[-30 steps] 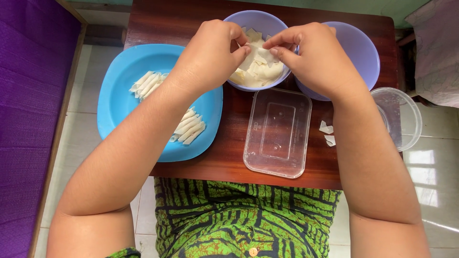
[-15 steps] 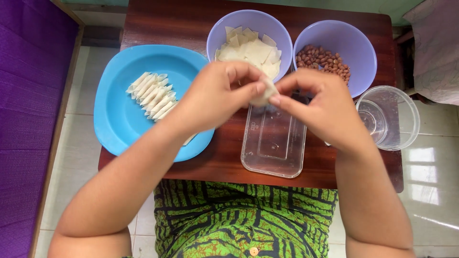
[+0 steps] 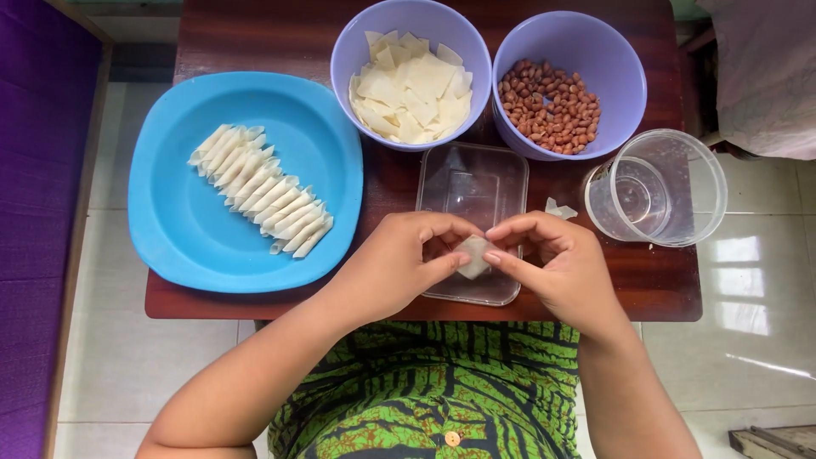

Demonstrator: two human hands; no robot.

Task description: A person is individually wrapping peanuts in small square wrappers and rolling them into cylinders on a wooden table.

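Two hands are brought together over the near end of a clear rectangular container, which lies empty on the dark wooden table. A small pale dough wrapper is pinched between them: the left hand is closed on its left edge with thumb and fingertips, and the right hand is closed on its right edge in the same way. Just beyond the right hand, a small scrap of dough is seen on the table. To the right, a clear round tub is set near the table's edge, with nothing visible inside it. To the left, a blue plate is laid with a slanting row of rolled dough pieces. Farther back, a lilac bowl is filled with flat pale wrapper pieces, and beside it a second lilac bowl is partly filled with brown peanuts.
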